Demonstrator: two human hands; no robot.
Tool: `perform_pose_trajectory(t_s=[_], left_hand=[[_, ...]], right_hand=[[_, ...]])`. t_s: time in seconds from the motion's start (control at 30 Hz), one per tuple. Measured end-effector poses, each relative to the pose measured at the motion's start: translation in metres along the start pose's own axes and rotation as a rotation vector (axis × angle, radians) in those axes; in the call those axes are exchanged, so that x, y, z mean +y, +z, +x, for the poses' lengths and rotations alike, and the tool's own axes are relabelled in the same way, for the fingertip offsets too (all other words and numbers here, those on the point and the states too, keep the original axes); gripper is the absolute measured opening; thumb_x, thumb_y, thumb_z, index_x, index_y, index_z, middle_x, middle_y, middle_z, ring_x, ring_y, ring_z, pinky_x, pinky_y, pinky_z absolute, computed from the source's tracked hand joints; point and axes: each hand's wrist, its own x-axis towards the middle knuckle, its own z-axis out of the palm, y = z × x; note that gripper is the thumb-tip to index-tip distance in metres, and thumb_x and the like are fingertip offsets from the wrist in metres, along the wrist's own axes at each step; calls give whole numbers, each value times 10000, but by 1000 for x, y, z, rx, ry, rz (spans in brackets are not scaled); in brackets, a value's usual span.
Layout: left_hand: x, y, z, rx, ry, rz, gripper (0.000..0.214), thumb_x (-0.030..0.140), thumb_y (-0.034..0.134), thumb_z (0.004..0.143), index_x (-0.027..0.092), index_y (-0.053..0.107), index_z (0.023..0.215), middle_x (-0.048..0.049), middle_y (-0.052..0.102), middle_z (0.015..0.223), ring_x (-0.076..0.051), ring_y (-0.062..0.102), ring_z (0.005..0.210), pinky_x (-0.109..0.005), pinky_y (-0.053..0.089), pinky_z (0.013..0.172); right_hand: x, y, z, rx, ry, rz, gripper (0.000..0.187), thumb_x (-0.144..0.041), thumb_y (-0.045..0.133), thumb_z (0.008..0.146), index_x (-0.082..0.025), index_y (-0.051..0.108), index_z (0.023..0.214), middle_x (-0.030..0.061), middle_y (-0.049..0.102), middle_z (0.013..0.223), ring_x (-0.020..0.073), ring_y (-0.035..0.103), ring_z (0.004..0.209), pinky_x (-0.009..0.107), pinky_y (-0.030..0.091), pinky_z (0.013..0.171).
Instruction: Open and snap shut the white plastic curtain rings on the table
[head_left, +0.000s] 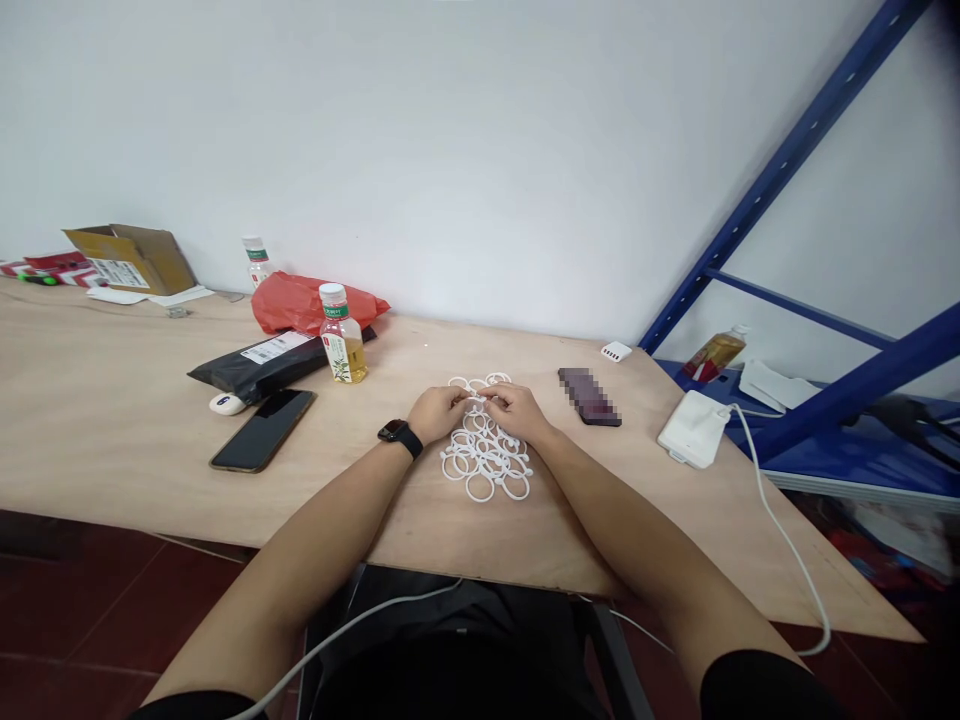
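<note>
As arms (322, 545) converge, left hand (437, 413) and right hand (517, 412) — touching — pinch rings (486, 462) (white plastic).

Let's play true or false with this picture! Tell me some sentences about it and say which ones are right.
The left hand has a watch on its wrist. True.

The right hand is touching the white plastic rings. True.

The plastic bottle is lying on its side. False: it is standing upright.

The white plastic rings are inside the cardboard box. False: they are lying on the wooden table top, and the box is farther back.

A black phone lies to the left of the hands. True.
</note>
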Motion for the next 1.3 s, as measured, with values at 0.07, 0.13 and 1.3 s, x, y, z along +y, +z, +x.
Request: perform_pose_trajectory(t_s=[0.07, 0.13, 1.3], left_hand=[[-1, 2, 0, 6, -2, -65, 238, 307, 530, 885, 159, 713, 919, -37, 720, 806, -137, 596, 671, -233, 420, 630], [-3, 4, 0, 3, 0, -154, 247, 314, 528, 884, 148, 705, 927, -39, 716, 808, -136, 596, 681, -228, 428, 630], [-4, 15, 0, -108, -73, -487, 279, 292, 684, 782, 114, 649, 995, -24, 690, 771, -107, 606, 634, -202, 470, 570]], right_hand=[[0, 0, 0, 8, 22, 9, 243, -174, 586, 804, -202, 732, 997, 34, 715, 844, 140, 598, 674, 261, 462, 666], [0, 1, 0, 7, 50, 24, 258, -181, 580, 802, -196, 732, 1010, 34, 714, 843, 135, 591, 660, 256, 454, 645], [1, 1, -2, 14, 88, 79, 177, -213, 576, 791, -172, 730, 868, 4, 671, 674, 107, 526, 548, 218, 402, 544]])
